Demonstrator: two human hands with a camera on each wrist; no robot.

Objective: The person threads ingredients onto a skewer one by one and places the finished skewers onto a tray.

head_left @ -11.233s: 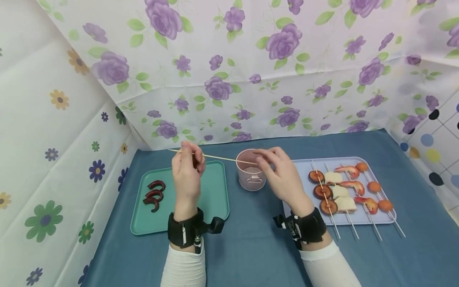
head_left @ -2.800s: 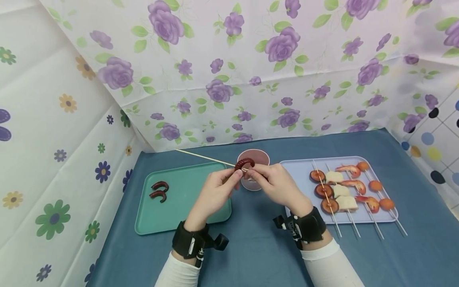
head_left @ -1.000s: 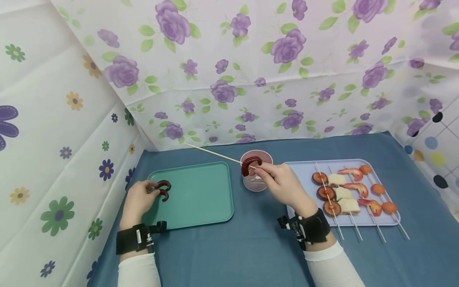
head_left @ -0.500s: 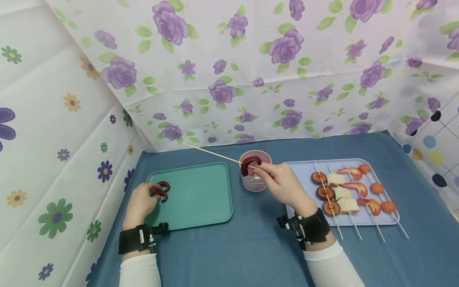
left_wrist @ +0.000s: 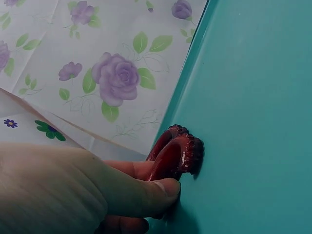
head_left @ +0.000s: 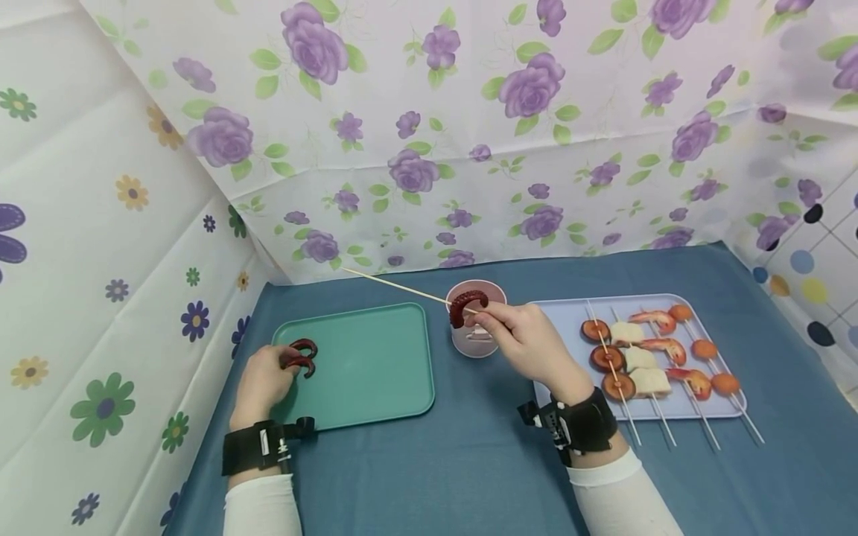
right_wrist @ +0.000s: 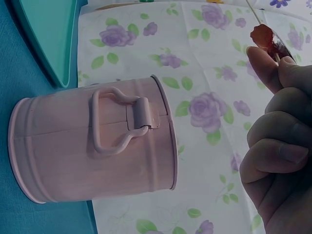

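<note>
My left hand (head_left: 264,380) is at the left side of the green tray (head_left: 369,372), pinching the nearer of two dark red octopus tentacles (left_wrist: 170,158) between thumb and finger. The other tentacle (head_left: 307,345) lies right behind it, close to the fingers. Over the pink bucket, my right hand (head_left: 536,346) pinches a thin wooden skewer (head_left: 395,284) near one end. One curved tentacle (head_left: 467,301) is threaded on it beside the fingertips, and the bare pointed end reaches up to the left. In the right wrist view this threaded tentacle (right_wrist: 263,37) shows only in part.
The pink metal bucket (right_wrist: 73,146) stands between the trays. On the right, a lilac tray (head_left: 556,316) bears skewers of mushroom slices (head_left: 606,359), white blocks (head_left: 641,361), shrimp (head_left: 660,346) and orange balls (head_left: 704,350), their ends over its front edge. Floral cloth hangs behind.
The skewer was bare at first; a tentacle from the green tray was then threaded on it with both hands. My left hand has since gone back to the tray and gripped another. My right hand stays put.
</note>
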